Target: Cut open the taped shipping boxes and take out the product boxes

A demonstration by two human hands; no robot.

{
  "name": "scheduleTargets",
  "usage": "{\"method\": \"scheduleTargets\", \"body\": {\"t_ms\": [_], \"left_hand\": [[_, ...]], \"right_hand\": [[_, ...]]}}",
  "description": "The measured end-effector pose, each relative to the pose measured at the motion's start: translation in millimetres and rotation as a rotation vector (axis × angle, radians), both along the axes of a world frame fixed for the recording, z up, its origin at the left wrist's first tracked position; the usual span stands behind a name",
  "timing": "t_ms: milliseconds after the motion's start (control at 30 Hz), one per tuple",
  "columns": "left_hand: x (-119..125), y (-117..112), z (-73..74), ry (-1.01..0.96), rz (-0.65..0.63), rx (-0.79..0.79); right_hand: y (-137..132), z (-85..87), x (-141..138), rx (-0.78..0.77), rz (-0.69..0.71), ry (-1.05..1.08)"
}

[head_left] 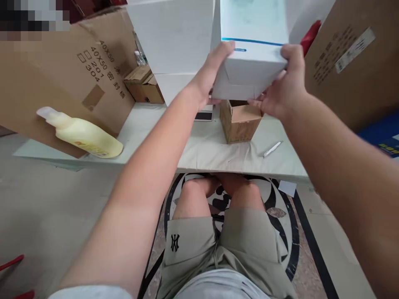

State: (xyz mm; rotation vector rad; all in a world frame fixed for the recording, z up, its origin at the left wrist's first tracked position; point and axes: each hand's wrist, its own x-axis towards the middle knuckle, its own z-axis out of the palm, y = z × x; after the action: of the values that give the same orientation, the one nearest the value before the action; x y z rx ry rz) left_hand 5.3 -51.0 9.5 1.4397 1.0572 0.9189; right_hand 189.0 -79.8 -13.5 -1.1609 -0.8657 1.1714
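A white box (252, 68) with a blue stripe along its near top edge is held up above the far side of the table. My left hand (212, 72) grips its left side, thumb near the top edge. On the opposite side, my right hand (286, 83) clasps it, thumb on the upper corner and fingers underneath. Below the white box stands a small open cardboard box (241, 124), its inside mostly hidden. A slim pen-like silver tool (272, 149) lies on the table to the right of that box.
A pale cloth covers the table (205, 153). Large cardboard cartons stand at the left (96, 79) and right (349, 58). A yellow bottle (85, 133) leans at the left. Behind are tall white boxes (177, 37) and a small brown carton (145, 85).
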Motion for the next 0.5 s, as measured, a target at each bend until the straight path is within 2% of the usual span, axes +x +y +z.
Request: {"method": "scheduleTargets", "body": {"t_ms": [33,100,167,233,300,367,400,433,500], "left_hand": [[6.6,19.5,9.0,0.05,0.0,-0.108],[16.6,47.8,15.0,0.133,0.011,-0.223],[21.3,61.8,8.7,0.158,0.03,-0.175],[18.8,65.4,-7.8,0.146,0.068,-0.018],[7.0,62.8,-35.6,0.216,0.136,0.173],[-13.0,56.4,-75.7,0.44,0.22,0.354],[-24.6,52.0,-99.6,0.635,0.258,0.406],[-36.0,47.1,-125.1,0.714,0.242,0.377],[-54.9,36.5,-176.3,0.87,0.177,0.264]], "right_hand": [[15.2,11.4,-0.9,-0.131,-0.039,0.018],[32.7,23.2,-4.0,-0.29,-0.082,0.025],[32.5,25.2,-4.2,-0.294,-0.109,0.033],[17.8,21.9,5.7,-0.172,-0.127,0.062],[-4.7,12.8,30.8,0.043,-0.139,0.073],[-26.8,-6.0,69.7,0.223,-0.17,0.025],[-35.5,-19.9,92.3,0.222,-0.253,-0.017],[-42.0,-36.5,115.1,0.19,-0.322,-0.063],[-47.2,-74.6,157.0,-0.079,-0.557,-0.102]]}}
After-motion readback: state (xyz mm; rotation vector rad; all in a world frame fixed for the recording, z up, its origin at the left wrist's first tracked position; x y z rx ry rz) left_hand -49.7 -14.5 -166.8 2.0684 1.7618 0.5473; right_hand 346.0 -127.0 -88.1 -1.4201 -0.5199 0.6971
